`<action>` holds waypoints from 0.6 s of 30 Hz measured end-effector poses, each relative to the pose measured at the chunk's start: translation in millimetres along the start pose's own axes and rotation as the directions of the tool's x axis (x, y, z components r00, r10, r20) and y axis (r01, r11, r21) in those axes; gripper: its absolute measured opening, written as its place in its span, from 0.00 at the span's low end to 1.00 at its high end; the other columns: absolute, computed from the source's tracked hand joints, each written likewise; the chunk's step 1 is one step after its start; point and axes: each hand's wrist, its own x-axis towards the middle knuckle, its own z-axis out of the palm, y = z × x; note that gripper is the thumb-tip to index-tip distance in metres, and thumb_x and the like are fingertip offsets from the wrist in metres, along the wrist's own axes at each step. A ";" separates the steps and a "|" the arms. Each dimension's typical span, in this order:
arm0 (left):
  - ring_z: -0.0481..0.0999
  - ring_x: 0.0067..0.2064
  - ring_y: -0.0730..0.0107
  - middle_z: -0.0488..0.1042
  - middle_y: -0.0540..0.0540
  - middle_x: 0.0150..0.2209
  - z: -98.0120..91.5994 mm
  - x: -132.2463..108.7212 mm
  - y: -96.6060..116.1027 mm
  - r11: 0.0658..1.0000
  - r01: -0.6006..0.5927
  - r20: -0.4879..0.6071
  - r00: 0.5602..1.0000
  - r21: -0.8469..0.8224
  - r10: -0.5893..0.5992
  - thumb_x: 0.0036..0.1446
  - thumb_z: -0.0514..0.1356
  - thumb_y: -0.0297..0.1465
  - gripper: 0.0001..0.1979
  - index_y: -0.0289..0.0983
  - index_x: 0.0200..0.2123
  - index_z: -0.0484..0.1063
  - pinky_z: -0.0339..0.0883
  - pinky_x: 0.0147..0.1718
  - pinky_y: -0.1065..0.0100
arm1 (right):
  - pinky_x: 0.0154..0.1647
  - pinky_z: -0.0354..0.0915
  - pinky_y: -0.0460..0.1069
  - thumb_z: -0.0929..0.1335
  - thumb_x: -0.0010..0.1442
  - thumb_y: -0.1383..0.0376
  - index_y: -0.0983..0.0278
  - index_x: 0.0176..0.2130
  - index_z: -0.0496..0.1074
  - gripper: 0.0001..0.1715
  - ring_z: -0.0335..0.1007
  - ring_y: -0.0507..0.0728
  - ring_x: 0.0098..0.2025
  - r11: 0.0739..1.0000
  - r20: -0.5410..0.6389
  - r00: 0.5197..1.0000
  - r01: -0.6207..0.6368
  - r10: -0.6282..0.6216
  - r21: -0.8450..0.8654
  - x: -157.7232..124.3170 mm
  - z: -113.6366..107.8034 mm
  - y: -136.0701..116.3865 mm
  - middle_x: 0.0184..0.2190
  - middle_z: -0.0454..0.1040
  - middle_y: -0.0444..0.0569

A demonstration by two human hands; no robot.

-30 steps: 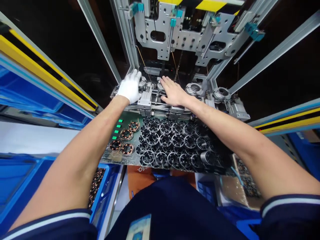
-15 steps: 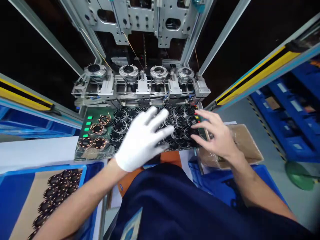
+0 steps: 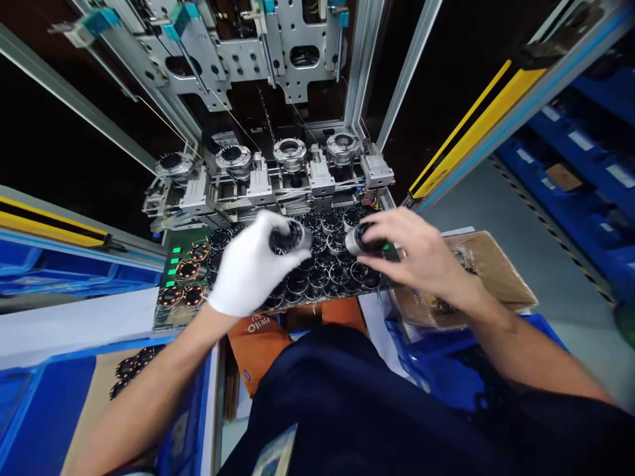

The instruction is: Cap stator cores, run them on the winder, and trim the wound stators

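My left hand (image 3: pixel 253 264), in a white glove, is closed round a metal ring with a black slotted insert, like a motor stator core (image 3: pixel 294 238). My bare right hand (image 3: pixel 409 248) grips a second stator core (image 3: pixel 358 241), tilted on its side. Both are held over rows of similar black-and-silver cores (image 3: pixel 317 277) packed on the green work surface. To the left on that surface stand several cores wound with copper wire (image 3: pixel 188 270). Behind them runs a row of machine holders; the two left holders (image 3: pixel 233 157) show black inserts, the two right holders (image 3: pixel 290 152) look like bare rings.
The winding machine's metal plate (image 3: pixel 248 66) hangs above the holders, with thin wires running down. Yellow guard bars (image 3: pixel 461 132) flank both sides. A cardboard box (image 3: pixel 496 271) stands at right, a blue tray (image 3: pixel 59 410) with wound cores at lower left.
Both hands were open over the cores; now each has closed on one and lifted it. My left hand has shifted left. The camera view has turned slightly right.
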 end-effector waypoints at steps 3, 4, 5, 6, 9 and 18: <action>0.87 0.63 0.49 0.85 0.48 0.65 -36.5 50.4 -11.3 0.990 0.102 -0.074 0.993 0.100 -0.095 0.57 0.79 0.50 0.41 0.51 0.71 0.73 0.81 0.67 0.49 | 0.54 0.82 0.68 0.83 0.62 0.51 0.50 0.68 0.76 0.39 0.84 0.66 0.43 0.992 -0.094 0.991 -0.082 0.091 0.093 61.6 -9.3 13.6 0.61 0.85 0.49; 0.86 0.65 0.47 0.85 0.47 0.66 -43.9 70.6 -18.4 0.984 0.107 -0.074 0.993 0.142 -0.097 0.55 0.79 0.52 0.44 0.49 0.71 0.75 0.78 0.70 0.49 | 0.54 0.81 0.66 0.82 0.61 0.51 0.53 0.67 0.78 0.39 0.82 0.64 0.41 0.991 -0.115 0.988 -0.089 0.100 0.098 84.6 -6.1 22.0 0.60 0.85 0.49; 0.85 0.66 0.46 0.85 0.47 0.66 -48.1 90.4 -26.9 0.977 0.116 -0.061 0.992 0.179 -0.107 0.54 0.78 0.54 0.43 0.47 0.70 0.78 0.75 0.72 0.48 | 0.55 0.81 0.65 0.82 0.60 0.51 0.57 0.64 0.80 0.37 0.82 0.64 0.41 0.991 -0.126 0.987 -0.090 0.102 0.100 106.9 -0.1 31.9 0.59 0.85 0.50; 0.85 0.66 0.45 0.86 0.46 0.66 -48.9 108.6 -36.6 0.970 0.131 -0.054 0.991 0.207 -0.123 0.53 0.77 0.56 0.43 0.44 0.68 0.81 0.73 0.73 0.47 | 0.56 0.80 0.65 0.81 0.60 0.52 0.59 0.63 0.80 0.36 0.82 0.65 0.42 0.990 -0.143 0.984 -0.097 0.110 0.100 127.6 8.5 43.0 0.57 0.86 0.51; 0.84 0.68 0.43 0.86 0.42 0.66 -34.8 146.4 -68.5 0.947 0.219 -0.096 0.975 0.236 -0.202 0.54 0.74 0.54 0.42 0.37 0.67 0.83 0.69 0.76 0.47 | 0.61 0.77 0.67 0.81 0.56 0.55 0.62 0.60 0.80 0.35 0.81 0.70 0.51 0.986 -0.135 0.977 -0.156 0.164 0.065 172.7 41.7 77.1 0.54 0.86 0.55; 0.84 0.67 0.38 0.86 0.38 0.65 -5.5 152.8 -116.8 0.921 0.341 -0.075 0.940 0.190 -0.333 0.51 0.78 0.49 0.37 0.40 0.63 0.83 0.74 0.72 0.44 | 0.59 0.76 0.69 0.82 0.55 0.55 0.58 0.56 0.78 0.33 0.79 0.69 0.47 0.982 -0.024 0.983 -0.183 0.185 0.048 191.7 76.6 117.4 0.44 0.84 0.50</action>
